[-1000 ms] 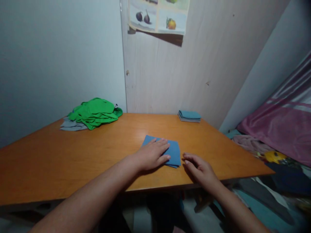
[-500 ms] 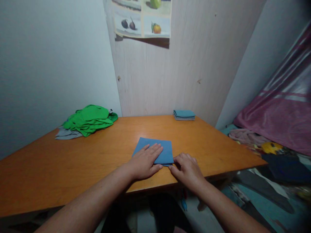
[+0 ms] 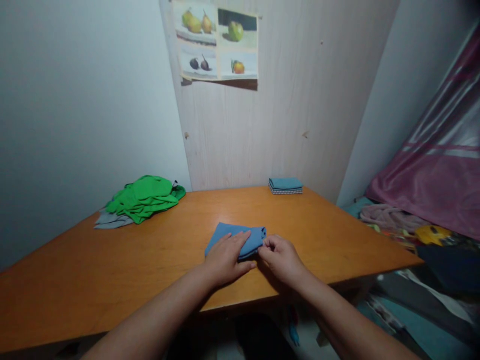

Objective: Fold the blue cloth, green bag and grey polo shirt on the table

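A folded blue cloth [image 3: 235, 231] lies near the front of the wooden table, its right edge lifted so that a dark patterned inner side shows at the corner. My left hand [image 3: 227, 257] rests flat on top of it with the fingers stretched out and the thumb by the front edge. At the lifted right edge, my right hand [image 3: 280, 257] is closed, pinching the cloth between thumb and fingers. The fingers partly hide the pinched edge.
A heap of green fabric [image 3: 150, 197] over a grey cloth [image 3: 112, 220] lies at the back left of the table [image 3: 142, 270]. Folded teal cloths [image 3: 285, 185] sit at the back right. Beyond the right edge, various clothes and a yellow item [image 3: 434, 235] lie lower down.
My right hand has lifted the right edge of the blue cloth, which lay flatter before. My left hand stays on top. The camera view has tilted up slightly.
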`<state>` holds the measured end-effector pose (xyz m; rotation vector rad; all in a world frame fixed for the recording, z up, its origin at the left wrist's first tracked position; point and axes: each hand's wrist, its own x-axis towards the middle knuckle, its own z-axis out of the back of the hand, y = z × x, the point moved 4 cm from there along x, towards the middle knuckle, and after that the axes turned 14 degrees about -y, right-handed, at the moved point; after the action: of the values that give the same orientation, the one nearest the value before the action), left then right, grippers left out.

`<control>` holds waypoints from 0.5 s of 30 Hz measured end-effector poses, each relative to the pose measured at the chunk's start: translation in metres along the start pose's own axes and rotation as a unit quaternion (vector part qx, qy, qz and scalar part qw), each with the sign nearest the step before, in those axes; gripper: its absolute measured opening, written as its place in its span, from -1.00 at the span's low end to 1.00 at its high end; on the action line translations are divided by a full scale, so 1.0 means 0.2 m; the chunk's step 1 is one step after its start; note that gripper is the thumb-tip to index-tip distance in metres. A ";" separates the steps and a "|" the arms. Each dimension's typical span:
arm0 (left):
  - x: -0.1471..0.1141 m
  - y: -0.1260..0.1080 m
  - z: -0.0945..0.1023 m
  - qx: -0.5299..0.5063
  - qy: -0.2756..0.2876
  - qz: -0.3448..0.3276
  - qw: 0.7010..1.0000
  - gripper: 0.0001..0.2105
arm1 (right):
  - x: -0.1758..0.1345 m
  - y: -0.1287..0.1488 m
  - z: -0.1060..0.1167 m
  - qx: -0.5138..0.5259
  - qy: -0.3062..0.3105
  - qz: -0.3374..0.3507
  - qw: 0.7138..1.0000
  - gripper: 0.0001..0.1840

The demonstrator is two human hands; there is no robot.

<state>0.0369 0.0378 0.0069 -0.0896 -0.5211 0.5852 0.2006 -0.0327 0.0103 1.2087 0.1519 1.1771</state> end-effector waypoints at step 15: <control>0.12 0.01 0.32 -0.487 -0.132 0.121 0.855 -0.59 | 0.00 0.02 0.05 0.282 -0.106 -0.149 0.942 -0.31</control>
<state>0.0220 0.0476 0.0721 -1.0687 -1.0532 0.5293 0.2044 -0.0393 0.0165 1.7345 0.5185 0.7466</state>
